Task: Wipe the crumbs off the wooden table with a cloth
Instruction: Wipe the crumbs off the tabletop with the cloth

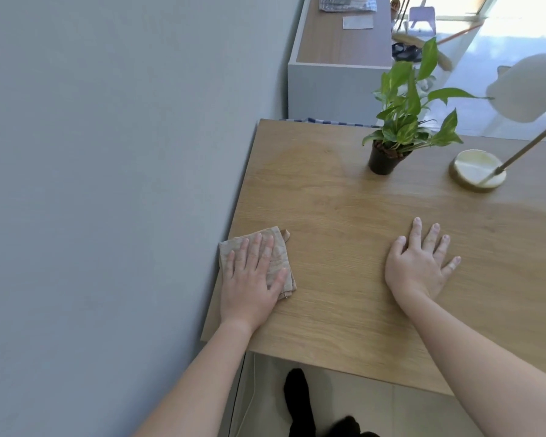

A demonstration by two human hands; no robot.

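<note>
Beige folded cloth (279, 251) lies at the near left edge of the pale wooden table (344, 316), under my flat, unclenched left grip (252, 279). My right grip (418, 266) rests released mid-table. Sweeping farther, I could topple the black potted plant (382, 160) at the table's far side.

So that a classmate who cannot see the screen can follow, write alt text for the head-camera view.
A person's left hand presses a folded beige cloth flat on a wooden table near its left edge, beside a grey wall, while the right hand rests open on the bare wood. Farther back stand a small potted plant and a lamp's round base.
</note>
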